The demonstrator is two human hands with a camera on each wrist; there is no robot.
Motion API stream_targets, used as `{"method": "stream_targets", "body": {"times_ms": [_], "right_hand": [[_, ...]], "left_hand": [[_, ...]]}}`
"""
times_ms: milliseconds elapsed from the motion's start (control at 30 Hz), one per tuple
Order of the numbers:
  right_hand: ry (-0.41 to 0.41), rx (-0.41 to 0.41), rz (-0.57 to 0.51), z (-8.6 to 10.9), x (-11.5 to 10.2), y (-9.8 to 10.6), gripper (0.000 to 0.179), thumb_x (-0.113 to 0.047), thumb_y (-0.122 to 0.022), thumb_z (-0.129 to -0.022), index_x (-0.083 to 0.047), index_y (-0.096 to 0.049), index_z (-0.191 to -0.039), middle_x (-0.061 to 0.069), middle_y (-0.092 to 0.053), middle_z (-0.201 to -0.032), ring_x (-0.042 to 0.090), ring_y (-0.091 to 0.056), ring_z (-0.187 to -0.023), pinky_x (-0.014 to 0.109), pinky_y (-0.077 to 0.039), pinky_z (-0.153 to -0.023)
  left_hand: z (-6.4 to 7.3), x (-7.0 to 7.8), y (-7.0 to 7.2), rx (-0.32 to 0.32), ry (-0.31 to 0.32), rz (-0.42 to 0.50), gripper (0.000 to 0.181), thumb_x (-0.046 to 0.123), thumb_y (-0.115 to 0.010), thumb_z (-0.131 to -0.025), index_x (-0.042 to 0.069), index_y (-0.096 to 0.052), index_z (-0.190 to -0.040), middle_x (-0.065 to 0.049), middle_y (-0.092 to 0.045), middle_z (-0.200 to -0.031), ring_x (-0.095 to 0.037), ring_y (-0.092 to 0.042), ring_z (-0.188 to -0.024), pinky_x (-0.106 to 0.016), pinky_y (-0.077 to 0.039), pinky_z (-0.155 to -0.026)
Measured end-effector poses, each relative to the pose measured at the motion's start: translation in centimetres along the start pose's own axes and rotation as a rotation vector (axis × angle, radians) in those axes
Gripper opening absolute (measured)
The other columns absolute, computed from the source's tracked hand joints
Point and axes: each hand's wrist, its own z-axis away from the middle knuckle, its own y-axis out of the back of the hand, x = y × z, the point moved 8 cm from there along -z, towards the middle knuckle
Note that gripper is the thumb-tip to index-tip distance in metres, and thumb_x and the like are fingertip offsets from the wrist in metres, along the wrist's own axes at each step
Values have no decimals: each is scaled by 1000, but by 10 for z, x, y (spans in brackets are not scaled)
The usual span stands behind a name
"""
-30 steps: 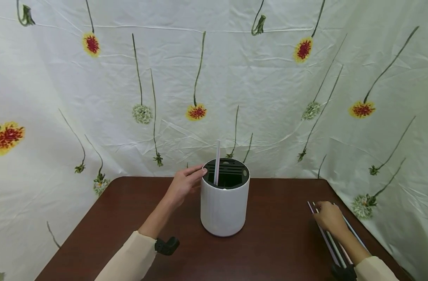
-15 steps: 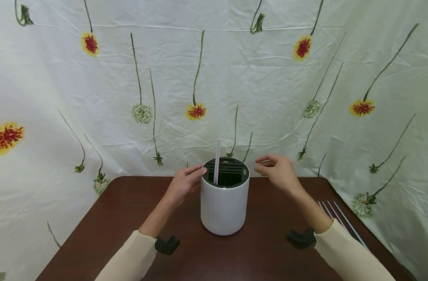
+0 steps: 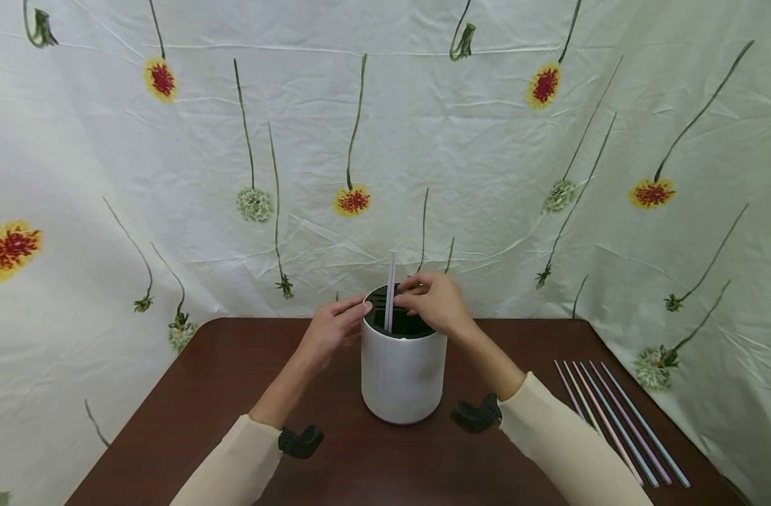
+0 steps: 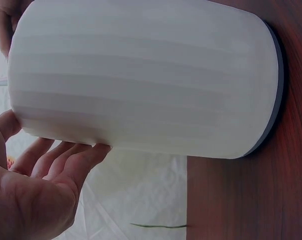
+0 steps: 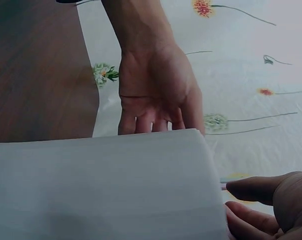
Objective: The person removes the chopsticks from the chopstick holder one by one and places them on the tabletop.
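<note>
A white cylindrical utensil holder (image 3: 403, 379) with a black slotted top stands upright on the brown table. Pale drinking straws (image 3: 391, 292), close side by side, stick up from its opening. My left hand (image 3: 334, 325) holds the holder's left side, thumb at the rim and fingers against the outer wall, as the left wrist view also shows. My right hand (image 3: 437, 302) is over the opening, with thumb and fingertips right at the straws. In the right wrist view, a gap shows between the right thumb (image 5: 251, 190) and index finger, with the straw ends (image 5: 223, 185) beside the thumb tip.
Several pastel straws (image 3: 619, 422) lie spread side by side on the table's right part. Behind the dark wooden table (image 3: 252, 372) hangs a white cloth (image 3: 385, 140) printed with flowers. Black wrist cameras (image 3: 301, 441) sit at both cuffs.
My right hand has left the straws on the right of the table and moved left and up to the straws in the utensil holder. The left hand and holder stay put.
</note>
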Motion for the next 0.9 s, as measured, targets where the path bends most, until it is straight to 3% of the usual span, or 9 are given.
{"method": "stream_targets", "body": {"times_ms": [200, 300, 500, 733, 900], "right_hand": [[-9, -5, 34, -1, 4, -7, 19, -22, -80, -88, -10, -79, -103, 7, -79, -97, 21, -72, -87, 38, -59, -80], [2, 0, 51, 0, 5, -10, 16, -22, -80, -89, -12, -79, -101, 5, -78, -97, 22, -72, -95, 41, -59, -85], [8, 24, 45, -1, 6, -13, 12, -17, -80, -88, -11, -79, -99, 5, -78, -94, 22, -71, -95, 40, -58, -86], [-38, -6, -76, -3, 5, -7, 15, -15, -77, -90, -6, -77, -102, 11, -74, -104, 29, -69, -90, 43, -58, -84], [-40, 7, -176, -4, -2, 8, 18, -12, -75, -91, 0, -75, -104, 15, -76, -103, 36, -72, -91, 39, -61, -83]], "left_hand": [[0, 2, 0, -1, -1, -1, 56, 40, -69, -97, 15, -58, -146, -12, -57, -147, -32, -59, -132, -57, -45, -109], [1, 3, 0, -2, -2, 4, 56, 40, -69, -97, 15, -58, -145, -11, -58, -147, -31, -59, -131, -56, -46, -109], [1, 3, -1, -7, 0, 25, 55, 38, -69, -97, 13, -58, -145, -12, -59, -146, -30, -60, -130, -55, -47, -108], [0, 2, 0, -6, 0, 9, 56, 40, -69, -96, 14, -58, -145, -10, -58, -146, -29, -60, -131, -52, -49, -107], [-1, 1, 0, -8, 8, 2, 59, 40, -70, -96, 14, -56, -147, -11, -55, -149, -31, -58, -133, -56, -44, -111]]}}
